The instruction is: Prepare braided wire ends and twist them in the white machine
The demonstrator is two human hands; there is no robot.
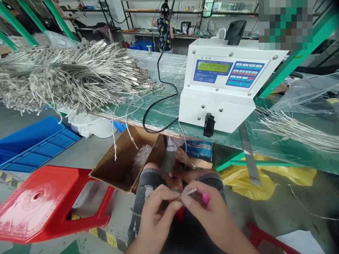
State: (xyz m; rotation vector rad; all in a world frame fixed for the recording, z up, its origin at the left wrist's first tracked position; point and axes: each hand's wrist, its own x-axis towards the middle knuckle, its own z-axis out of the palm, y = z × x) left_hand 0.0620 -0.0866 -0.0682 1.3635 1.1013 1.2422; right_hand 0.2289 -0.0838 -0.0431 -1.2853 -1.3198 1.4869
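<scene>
Both hands are close together over the lap. My left hand (160, 211) pinches a thin pale cable end between thumb and forefinger. My right hand (202, 203) also has its fingers closed on the cable (191, 191), whose whitish tip sticks out beside the thumb. A small pink object (205, 198) shows at my right fingers; what it is cannot be made out. Beyond the hands, a white machine (217, 106) with a lit display, a keypad and a black chuck (209, 125) stands on the green table (159, 113).
A big heap of silvery cables (79, 76) covers the table's left side; more cables (299, 128) lie right of the machine. Below are an open cardboard box (113, 164), a red stool (45, 201) and a blue crate (39, 141). A person (164, 30) stands at the back.
</scene>
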